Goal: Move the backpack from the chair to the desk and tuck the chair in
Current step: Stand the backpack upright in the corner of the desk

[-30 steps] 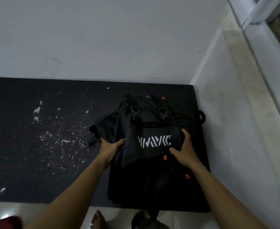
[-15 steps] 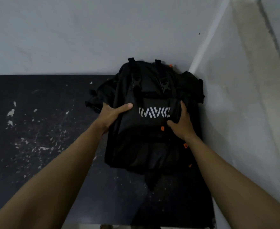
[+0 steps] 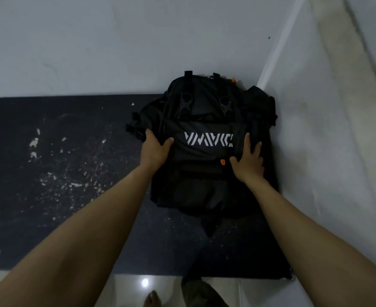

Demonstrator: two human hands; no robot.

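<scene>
Head view: the backpack (image 3: 207, 149) lies flat on the dark desk (image 3: 49, 173), pushed into the rear right corner where its top end meets the back wall (image 3: 116, 45) and its right flank sits against the side wall (image 3: 329, 129). The left hand (image 3: 155, 149) grips the bag's left edge, thumb laid over the front panel and fingers curled round the side. The right hand (image 3: 248, 161) rests on the right part of the front panel with its fingers spread and pressing flat; whether any of them hook the fabric cannot be told. In the inspector's judgement the bag is soft and part-filled: the panel creases under both hands and the lower body sags, so it will fold rather than hold shape. The fabric looks smooth and may slide easily on the desk. The firmest holds appear to be the two side seams at logo height or the buckled straps (image 3: 186, 103) near the top; loose webbing trailing from the bottom end could snag. Compared with a second ago, the bag has travelled from near the front edge of the desk to the back wall, both hands staying at the same spots on it. The chair is not in view, so tucking it in remains outstanding.
</scene>
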